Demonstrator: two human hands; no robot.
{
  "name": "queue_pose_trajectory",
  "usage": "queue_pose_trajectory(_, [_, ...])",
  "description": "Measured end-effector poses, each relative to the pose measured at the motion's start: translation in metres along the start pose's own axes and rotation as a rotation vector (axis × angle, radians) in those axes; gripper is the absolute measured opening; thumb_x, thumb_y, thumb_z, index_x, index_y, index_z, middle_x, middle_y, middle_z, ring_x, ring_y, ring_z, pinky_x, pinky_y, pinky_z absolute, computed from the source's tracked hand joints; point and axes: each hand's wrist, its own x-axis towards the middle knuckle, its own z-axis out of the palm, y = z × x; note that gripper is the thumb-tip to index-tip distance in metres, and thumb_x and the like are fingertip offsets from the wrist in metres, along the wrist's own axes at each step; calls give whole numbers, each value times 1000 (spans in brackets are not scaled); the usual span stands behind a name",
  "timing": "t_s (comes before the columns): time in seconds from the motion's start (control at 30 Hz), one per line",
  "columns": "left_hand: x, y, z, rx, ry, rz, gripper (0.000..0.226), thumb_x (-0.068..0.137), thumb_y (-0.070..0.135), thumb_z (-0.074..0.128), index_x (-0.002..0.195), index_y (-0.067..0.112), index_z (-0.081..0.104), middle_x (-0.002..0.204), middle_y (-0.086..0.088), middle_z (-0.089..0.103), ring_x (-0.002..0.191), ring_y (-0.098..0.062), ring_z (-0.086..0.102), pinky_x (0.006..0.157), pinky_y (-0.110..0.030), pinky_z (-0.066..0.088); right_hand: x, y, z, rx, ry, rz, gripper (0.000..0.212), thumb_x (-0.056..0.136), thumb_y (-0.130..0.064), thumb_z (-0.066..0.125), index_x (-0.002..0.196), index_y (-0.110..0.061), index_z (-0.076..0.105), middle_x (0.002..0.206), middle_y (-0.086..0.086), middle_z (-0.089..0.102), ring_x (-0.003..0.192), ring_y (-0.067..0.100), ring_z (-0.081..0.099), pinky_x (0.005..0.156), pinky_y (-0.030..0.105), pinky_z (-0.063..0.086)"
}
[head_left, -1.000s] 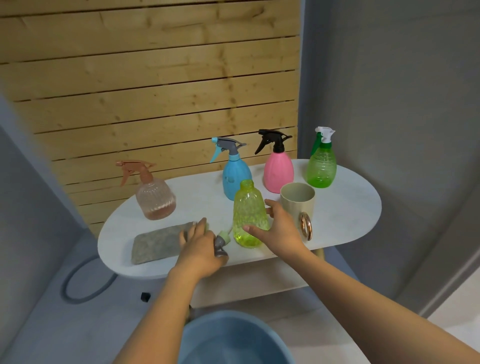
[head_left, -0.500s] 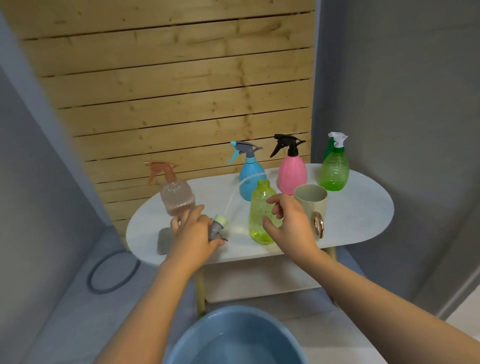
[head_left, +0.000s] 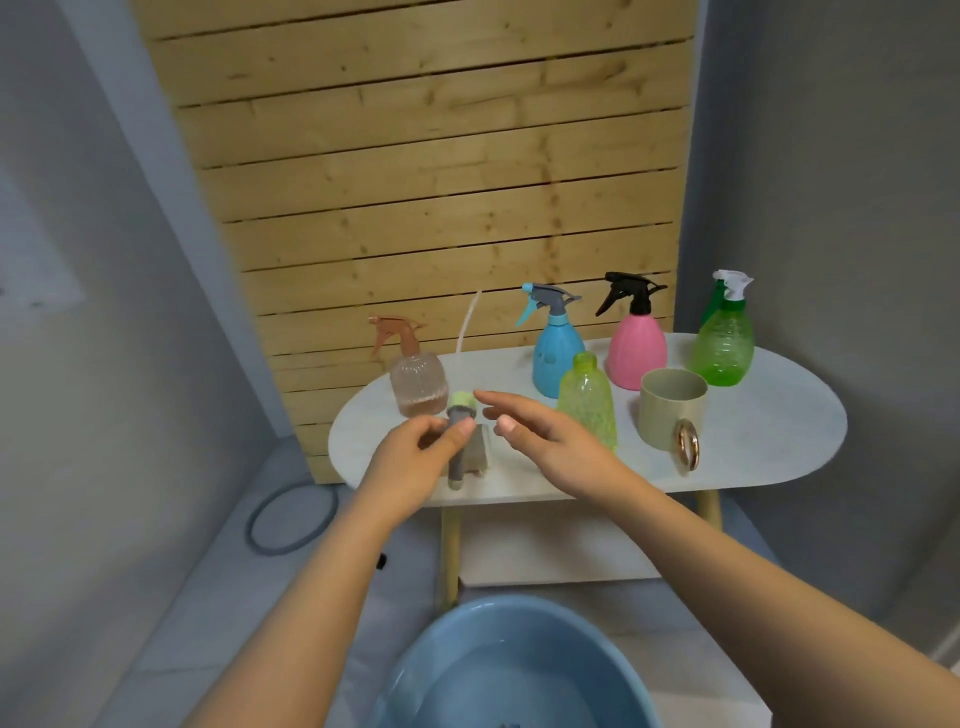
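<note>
My left hand (head_left: 415, 457) grips a grey spray head (head_left: 460, 431) with a yellow-green collar, held upside down above the table's left part; its thin clear tube (head_left: 467, 325) points up. My right hand (head_left: 540, 439) hovers just right of the spray head with fingers stretched out, holding nothing. The yellow-green bottle (head_left: 589, 400) stands without its head on the white oval table (head_left: 753, 441), right behind my right hand.
Along the back stand a brownish clear sprayer (head_left: 415, 376), a blue sprayer (head_left: 556, 345), a pink sprayer (head_left: 636, 338) and a green sprayer (head_left: 724, 332). A beige mug (head_left: 670, 410) stands right of the bottle. A grey cloth (head_left: 480, 452) lies under my hands. A blue basin (head_left: 519, 670) holding water sits on the floor.
My left hand lifted the spray head off the table and turned it tube-up. My right hand let go of the yellow-green bottle and moved left toward the head. The view shifted left.
</note>
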Motion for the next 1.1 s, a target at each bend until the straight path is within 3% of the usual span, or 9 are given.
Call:
queue_pose_trajectory(0.13, [-2,16,13,-485,-119,-160,36,94,40,52,105,10,68,102,-11,72,101,-26,67,94,-40,51,-2,-2,-1,21,20,8,37,97,-20,46,133,-29,48,121,-10,58,112,3,53,94,13,39])
queue_pose_trajectory(0.2, [-1,22,19,-618,-164,-196,36,96,38,49,110,10,66,105,-11,72,103,-26,67,96,-41,50,-5,-3,-6,-3,37,9,39,95,-23,50,134,-31,47,112,-15,58,102,-3,55,85,6,41])
queue_pose_trajectory(0.43, [5,40,41,-682,-256,-204,32,97,36,45,102,11,65,92,-7,74,87,-20,71,89,-35,53,-20,-1,-37,-116,132,-25,53,82,-25,70,131,-30,51,110,-17,60,101,-1,56,84,3,39])
queue_pose_trajectory(0.6, [13,58,59,-739,-327,-156,38,94,39,50,103,7,67,98,-13,73,93,-23,70,84,-32,56,-26,-3,-56,-161,268,-58,51,79,-23,73,126,-30,55,103,-24,60,95,-10,54,83,4,40])
queue_pose_trajectory(0.7, [20,66,67,-657,-222,-102,37,93,43,49,95,12,70,84,-4,74,80,-15,71,72,-21,56,-24,-9,-69,-126,446,-57,32,87,-18,62,118,-26,62,101,-13,67,93,-3,58,78,8,43])
queue_pose_trajectory(0.77, [28,64,73,-497,-34,-17,30,96,35,49,92,14,70,78,2,71,69,-8,68,63,-17,52,-20,-15,-80,-110,544,-6,18,90,-20,57,107,-22,65,90,-4,69,83,10,62,74,23,47])
queue_pose_trajectory(0.9, [49,55,78,-178,240,180,20,93,12,53,107,24,62,103,-2,62,78,-14,62,70,-26,43,-15,-26,-104,49,650,101,15,92,-20,52,85,-18,64,73,0,70,73,17,63,76,38,50])
queue_pose_trajectory(1.0, [64,54,80,-3,266,334,38,90,7,58,127,20,58,113,0,48,82,-9,57,77,-23,43,-13,-27,-117,146,670,210,19,91,-20,52,77,-20,64,66,-2,70,69,15,62,70,34,49])
queue_pose_trajectory(1.1, [73,50,91,157,204,374,36,89,5,61,124,10,61,116,-9,51,104,-24,55,90,-34,47,-9,-26,-122,352,659,273,19,91,-16,52,75,-14,63,62,2,69,55,11,60,60,29,43])
